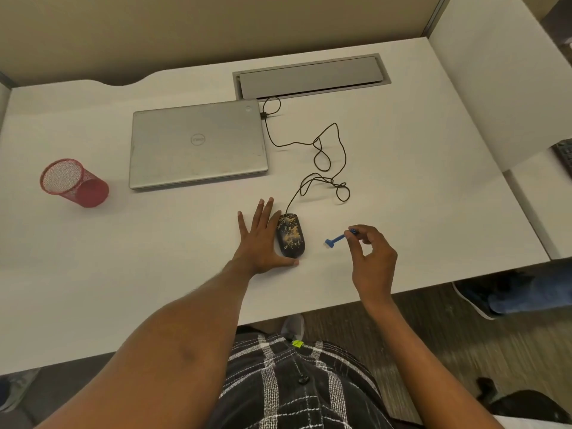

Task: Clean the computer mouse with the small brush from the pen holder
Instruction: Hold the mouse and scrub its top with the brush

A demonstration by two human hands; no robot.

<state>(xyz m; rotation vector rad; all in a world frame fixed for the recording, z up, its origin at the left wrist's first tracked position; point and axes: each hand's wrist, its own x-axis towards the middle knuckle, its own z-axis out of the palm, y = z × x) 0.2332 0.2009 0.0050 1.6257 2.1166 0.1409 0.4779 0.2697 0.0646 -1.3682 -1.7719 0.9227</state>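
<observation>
White desk point(402, 187) fills the view from above. Closed silver laptop point(198, 144) lies at its centre, with a red mesh holder point(74, 183) standing well to the left. Left hand point(263, 239) rests flat and open on the desk, fingers spread, its thumb side touching a black, speckled mouse point(291, 235). Cord point(325, 162) loops from mouse to laptop. Right hand point(373, 255) pinches a small blue brush point(339, 239) by its handle, near the mouse's right side.
</observation>
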